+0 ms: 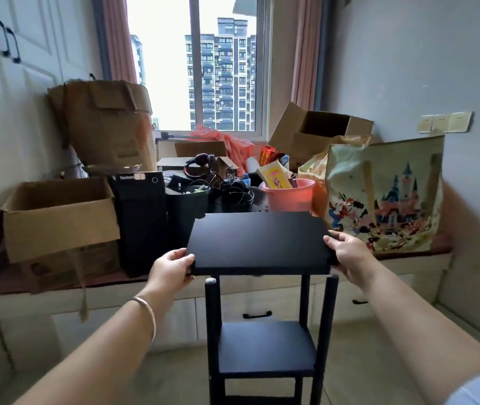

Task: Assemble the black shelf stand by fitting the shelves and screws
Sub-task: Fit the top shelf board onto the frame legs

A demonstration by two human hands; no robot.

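Flat black rectangular shelf board (259, 242) held level above the black post-and-shelf stand frame (266, 346), just over the post tops; near-left round black post (212, 290) shows its pale cap just below the board's front edge; left hand (171, 266) grasps board's left edge, thumb on top, fingers under; right hand (347, 251) grasps right edge near the notched corner; lower black shelf (266, 347) already seated btwn posts; silver bangle (147, 312) on left wrist; window bench behind w/ brown cardboard boxes (57, 214), pink plastic bucket (290, 195), cartoon-castle tote bag (384, 194).
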